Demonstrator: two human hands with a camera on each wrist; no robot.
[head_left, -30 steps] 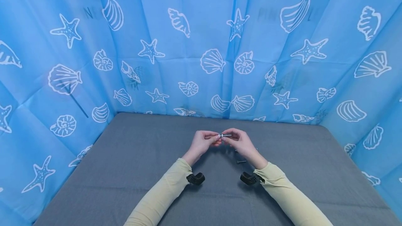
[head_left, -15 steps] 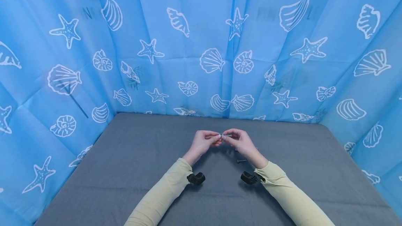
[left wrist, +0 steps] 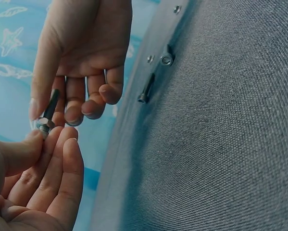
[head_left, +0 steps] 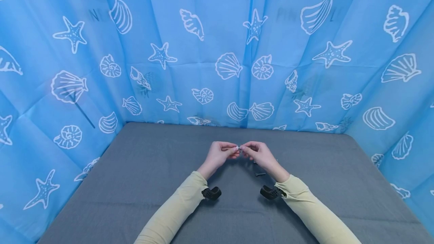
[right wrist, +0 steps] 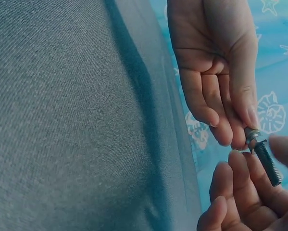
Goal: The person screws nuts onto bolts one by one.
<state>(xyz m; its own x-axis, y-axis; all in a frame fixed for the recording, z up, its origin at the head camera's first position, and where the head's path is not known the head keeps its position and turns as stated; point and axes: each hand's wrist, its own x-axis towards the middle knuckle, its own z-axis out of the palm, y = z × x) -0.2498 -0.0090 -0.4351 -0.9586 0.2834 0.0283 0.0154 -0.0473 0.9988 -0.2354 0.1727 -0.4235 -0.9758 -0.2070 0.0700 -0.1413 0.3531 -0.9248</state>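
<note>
A small metal bolt with a dark threaded shaft is held above the table between both hands. My left hand pinches its head end between thumb and fingers. Close to that end sits a shiny hex nut on the bolt. The fingertips of my right hand lie around the nut, thumb on one side and forefinger on the other; the thumb looks slightly lifted in the right wrist view. The bolt's shaft points toward the right palm. The head view mostly hides bolt and nut behind the fingers.
On the grey cloth-covered table, a loose bolt lies below the right hand. The left wrist view also shows a second bolt and two loose nuts, one nut nearer. A blue shell-patterned curtain surrounds the table.
My right fingers have shifted slightly and curled down over the nut, so the shaft seen sticking out earlier is now hidden in the head view. The left hand stays in place.
</note>
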